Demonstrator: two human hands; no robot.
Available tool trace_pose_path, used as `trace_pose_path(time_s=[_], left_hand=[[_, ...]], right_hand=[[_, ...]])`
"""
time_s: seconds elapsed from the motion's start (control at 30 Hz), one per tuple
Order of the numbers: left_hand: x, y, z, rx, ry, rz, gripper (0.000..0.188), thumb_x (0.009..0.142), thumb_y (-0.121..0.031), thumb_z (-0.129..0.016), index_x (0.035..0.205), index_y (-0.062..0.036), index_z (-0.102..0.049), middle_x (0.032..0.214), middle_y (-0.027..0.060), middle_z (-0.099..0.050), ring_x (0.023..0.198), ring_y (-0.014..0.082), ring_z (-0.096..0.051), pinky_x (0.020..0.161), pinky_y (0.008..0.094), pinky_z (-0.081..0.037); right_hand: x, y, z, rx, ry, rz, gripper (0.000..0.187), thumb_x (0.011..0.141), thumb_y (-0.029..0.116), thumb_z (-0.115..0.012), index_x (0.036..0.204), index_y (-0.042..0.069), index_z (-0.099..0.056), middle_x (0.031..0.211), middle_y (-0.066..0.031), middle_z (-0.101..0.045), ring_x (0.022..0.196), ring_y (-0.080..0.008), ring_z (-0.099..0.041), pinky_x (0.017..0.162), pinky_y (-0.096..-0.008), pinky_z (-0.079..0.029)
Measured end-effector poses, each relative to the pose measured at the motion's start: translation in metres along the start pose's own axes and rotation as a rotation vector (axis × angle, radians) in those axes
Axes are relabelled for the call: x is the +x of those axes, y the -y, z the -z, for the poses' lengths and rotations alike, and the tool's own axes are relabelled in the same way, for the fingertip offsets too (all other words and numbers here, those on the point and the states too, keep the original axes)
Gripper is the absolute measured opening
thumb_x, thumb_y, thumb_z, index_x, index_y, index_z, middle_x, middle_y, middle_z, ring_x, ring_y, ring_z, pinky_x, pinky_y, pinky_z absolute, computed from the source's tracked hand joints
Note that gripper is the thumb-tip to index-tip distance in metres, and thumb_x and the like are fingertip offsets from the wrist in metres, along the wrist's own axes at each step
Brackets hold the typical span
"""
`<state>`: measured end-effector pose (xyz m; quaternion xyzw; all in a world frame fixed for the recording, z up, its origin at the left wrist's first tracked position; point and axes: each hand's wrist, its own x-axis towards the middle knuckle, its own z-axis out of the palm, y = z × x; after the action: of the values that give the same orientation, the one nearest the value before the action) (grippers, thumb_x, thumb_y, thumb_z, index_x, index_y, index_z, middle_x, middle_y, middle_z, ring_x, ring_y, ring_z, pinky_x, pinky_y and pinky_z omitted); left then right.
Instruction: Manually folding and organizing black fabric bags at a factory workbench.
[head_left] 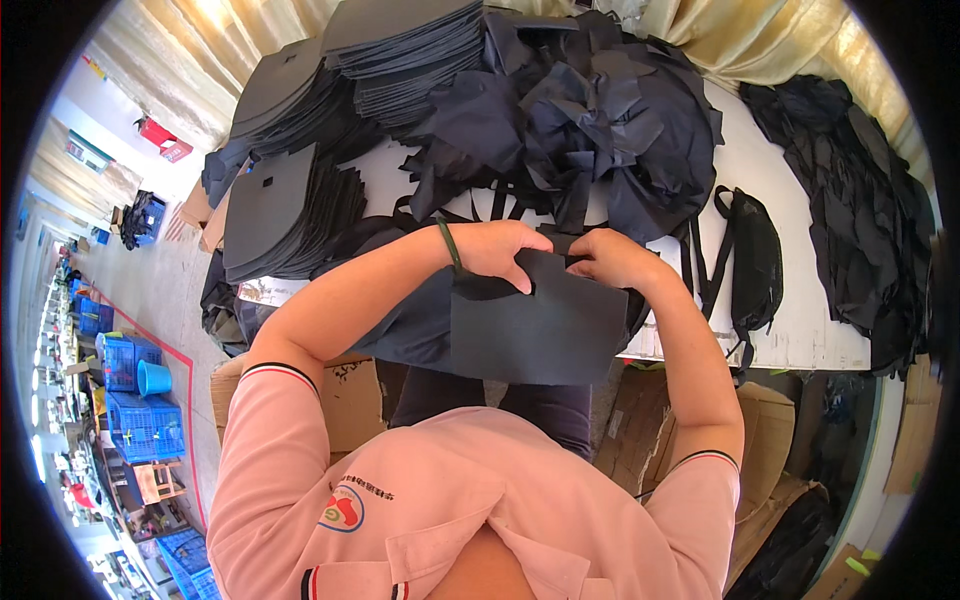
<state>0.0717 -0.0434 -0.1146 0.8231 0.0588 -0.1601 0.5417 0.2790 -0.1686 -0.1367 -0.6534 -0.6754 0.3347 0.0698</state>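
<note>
The black panel [540,335] looks smooth and matt — the heaped cloth [610,110] faintly glossy, the curtain [800,45] satiny.

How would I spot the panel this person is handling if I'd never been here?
Find the white table, then its near edge, where the left hand and right hand come close together. Between and below them is a broad, dark grey panel. Unlike the stacked panels at left, it is off the piles, at the hands.
</note>
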Motion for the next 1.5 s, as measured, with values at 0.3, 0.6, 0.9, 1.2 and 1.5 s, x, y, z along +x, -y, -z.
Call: trace_pose_path(time_s=[0.3, 0.6, 0.9, 1.2, 1.5], left_hand=[[0.016, 0.019, 0.007, 0.105, -0.103, -0.012, 0.050, 0.072, -0.017, -0.081, 0.114, -0.0012, -0.059, 0.104, 0.0145, -0.068, 0.098, 0.0256, -0.065, 0.086, 0.0349, -0.049], [0.025, 0.008, 0.016, -0.017, 0.087, 0.231, 0.056, 0.079, -0.026, -0.081, 0.123, 0.0015, -0.059, 0.110, 0.0110, -0.067, 0.101, 0.0176, -0.062, 0.090, 0.0308, -0.047], [0.035, 0.019, 0.014, -0.213, 0.175, 0.152, 0.040, 0.085, -0.022, -0.075, 0.117, -0.0009, -0.064, 0.097, 0.0008, -0.067, 0.088, 0.0107, -0.059, 0.082, 0.0281, -0.047], [0.034, 0.020, 0.015, -0.243, 0.199, 0.333, 0.042, 0.088, -0.034, -0.073, 0.116, -0.0027, -0.067, 0.096, 0.0035, -0.068, 0.083, 0.0127, -0.061, 0.076, 0.0297, -0.049], [0.034, 0.024, 0.013, -0.250, 0.104, 0.322, 0.048, 0.087, -0.031, -0.074, 0.124, -0.0022, -0.064, 0.100, 0.0027, -0.068, 0.088, 0.0122, -0.060, 0.079, 0.0285, -0.049]], right_hand=[[-0.032, 0.011, 0.019, -0.137, -0.660, 0.302, 0.033, 0.083, 0.026, -0.073, 0.107, 0.004, -0.067, 0.094, -0.0132, -0.068, 0.081, -0.0330, -0.064, 0.074, -0.0401, -0.050], [-0.041, 0.052, -0.013, 0.028, -0.263, 0.029, 0.051, 0.076, 0.017, -0.079, 0.121, 0.010, -0.056, 0.100, -0.0185, -0.069, 0.095, -0.0357, -0.067, 0.081, -0.0427, -0.051], [-0.043, 0.055, -0.018, -0.191, -0.453, 0.163, 0.038, 0.079, 0.014, -0.075, 0.111, 0.008, -0.056, 0.092, -0.0131, -0.070, 0.086, -0.0340, -0.067, 0.077, -0.0437, -0.049], [-0.046, 0.059, -0.024, -0.306, -0.534, 0.138, 0.039, 0.076, 0.013, -0.076, 0.109, 0.008, -0.055, 0.087, -0.0089, -0.068, 0.084, -0.0282, -0.068, 0.076, -0.0407, -0.045], [-0.051, 0.062, -0.022, -0.321, -0.536, 0.109, 0.039, 0.076, 0.013, -0.075, 0.110, 0.008, -0.056, 0.086, -0.0082, -0.068, 0.084, -0.0273, -0.067, 0.075, -0.0406, -0.043]])
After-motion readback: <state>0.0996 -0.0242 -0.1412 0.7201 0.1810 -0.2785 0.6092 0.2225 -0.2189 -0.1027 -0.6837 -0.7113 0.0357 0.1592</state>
